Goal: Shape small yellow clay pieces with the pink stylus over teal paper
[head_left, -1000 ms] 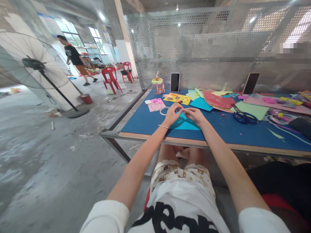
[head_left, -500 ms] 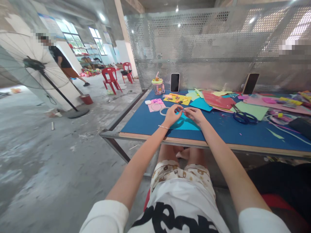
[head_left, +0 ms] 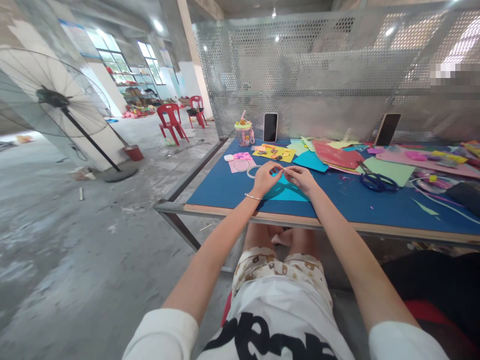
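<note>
My left hand (head_left: pixel 267 178) and my right hand (head_left: pixel 300 178) meet fingertip to fingertip above a bright blue sheet (head_left: pixel 287 192) at the table's front. Both are pinched on something too small to make out. A white ring (head_left: pixel 251 172) lies just left of my left hand, partly behind it. Further left a pink sheet (head_left: pixel 242 166) has a clear ring on it, with pink pieces (head_left: pixel 245 156) and a white oval piece (head_left: pixel 228 158) at its back. Behind my hands is a yellow card (head_left: pixel 285 154) with small orange and brown pieces.
Dark blue scissors (head_left: pixel 378 183) lie right of my hands, by a green sheet (head_left: pixel 401 169). Colored sheets, packets and a white cable fill the right side. A cup (head_left: pixel 243 135) and two phones (head_left: pixel 270 128) (head_left: pixel 387 130) stand along the back, before a perforated metal screen.
The person who was walking behind the fan at the left has gone out of view. My hands stay in nearly the same place, with only a slight shift of the fingers.
</note>
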Available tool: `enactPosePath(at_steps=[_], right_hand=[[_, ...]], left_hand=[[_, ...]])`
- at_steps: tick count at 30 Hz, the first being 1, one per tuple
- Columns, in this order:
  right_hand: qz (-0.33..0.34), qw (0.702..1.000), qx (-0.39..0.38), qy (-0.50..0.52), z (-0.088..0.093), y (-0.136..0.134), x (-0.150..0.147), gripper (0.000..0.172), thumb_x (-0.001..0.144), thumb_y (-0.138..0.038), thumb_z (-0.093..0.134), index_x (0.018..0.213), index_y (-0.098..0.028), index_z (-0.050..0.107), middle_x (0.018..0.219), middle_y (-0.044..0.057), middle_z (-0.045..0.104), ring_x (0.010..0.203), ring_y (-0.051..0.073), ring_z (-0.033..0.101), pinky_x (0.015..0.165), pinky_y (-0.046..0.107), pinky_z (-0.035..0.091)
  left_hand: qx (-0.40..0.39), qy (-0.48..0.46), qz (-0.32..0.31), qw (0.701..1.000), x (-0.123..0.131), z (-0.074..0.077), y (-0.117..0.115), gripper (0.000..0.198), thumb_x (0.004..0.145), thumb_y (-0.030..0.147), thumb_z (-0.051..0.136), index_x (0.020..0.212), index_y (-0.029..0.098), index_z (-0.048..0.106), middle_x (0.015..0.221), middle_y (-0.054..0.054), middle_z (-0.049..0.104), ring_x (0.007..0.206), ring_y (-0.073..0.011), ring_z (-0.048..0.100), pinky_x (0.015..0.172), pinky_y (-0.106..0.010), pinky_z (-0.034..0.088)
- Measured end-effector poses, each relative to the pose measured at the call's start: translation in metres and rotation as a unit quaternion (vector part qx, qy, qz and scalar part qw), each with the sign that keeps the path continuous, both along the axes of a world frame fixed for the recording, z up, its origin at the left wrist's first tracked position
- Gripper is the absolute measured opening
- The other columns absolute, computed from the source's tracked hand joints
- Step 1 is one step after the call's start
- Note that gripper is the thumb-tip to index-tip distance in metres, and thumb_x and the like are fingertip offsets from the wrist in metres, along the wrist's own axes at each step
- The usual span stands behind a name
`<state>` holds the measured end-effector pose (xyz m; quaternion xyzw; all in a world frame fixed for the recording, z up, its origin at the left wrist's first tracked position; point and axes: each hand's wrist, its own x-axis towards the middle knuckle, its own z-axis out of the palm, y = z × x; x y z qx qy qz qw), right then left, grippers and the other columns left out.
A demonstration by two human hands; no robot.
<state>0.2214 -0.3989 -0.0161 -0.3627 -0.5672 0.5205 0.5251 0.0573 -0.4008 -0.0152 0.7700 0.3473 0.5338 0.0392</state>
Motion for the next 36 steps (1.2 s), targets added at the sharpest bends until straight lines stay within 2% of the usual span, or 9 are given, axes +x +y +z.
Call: enactPosePath(at_steps=[6, 11, 18, 36], right_hand=[[-0.030, 0.995, 0.074, -0.059, 0.003, -0.001, 0.000, 0.037, 0.061, -0.051, 0.075, 0.082, -0.021, 0.069, 0.068, 0.002, 0.066, 0.062, 0.014, 0.060, 0.065, 0.030, 0.051], [-0.087, 0.977, 0.166, -0.098, 0.011, -0.007, 0.002, 0.035, 0.067, -0.047, 0.072, 0.090, -0.021, 0.069, 0.072, 0.003, 0.067, 0.069, 0.017, 0.064, 0.070, 0.032, 0.051], [-0.149, 0.929, 0.280, -0.193, 0.013, -0.012, 0.004, 0.029, 0.077, -0.045, 0.062, 0.088, -0.019, 0.070, 0.072, 0.004, 0.069, 0.065, 0.018, 0.065, 0.064, 0.031, 0.052], [-0.126, 0.925, 0.283, -0.220, 0.012, -0.011, 0.005, 0.029, 0.080, -0.044, 0.059, 0.088, -0.018, 0.069, 0.071, 0.004, 0.068, 0.058, 0.016, 0.061, 0.060, 0.029, 0.049]], left_hand=[[-0.005, -0.002, 0.005, 1.000, -0.001, 0.000, -0.001, 0.012, 0.086, 0.028, 0.056, 0.087, 0.019, 0.063, 0.084, -0.001, 0.063, 0.070, -0.0098, 0.057, 0.060, -0.021, 0.046], [-0.003, -0.016, 0.015, 1.000, -0.001, 0.002, -0.001, 0.011, 0.085, 0.028, 0.057, 0.085, 0.018, 0.062, 0.083, -0.001, 0.063, 0.070, -0.0099, 0.057, 0.058, -0.021, 0.045], [-0.005, -0.024, 0.008, 1.000, 0.000, 0.003, -0.002, 0.010, 0.084, 0.028, 0.059, 0.082, 0.018, 0.061, 0.081, -0.001, 0.063, 0.067, -0.0095, 0.056, 0.057, -0.021, 0.045], [-0.015, -0.026, -0.008, 1.000, 0.001, 0.002, 0.000, 0.018, 0.085, 0.034, 0.057, 0.079, 0.017, 0.061, 0.078, -0.002, 0.062, 0.065, -0.0098, 0.054, 0.056, -0.022, 0.045]])
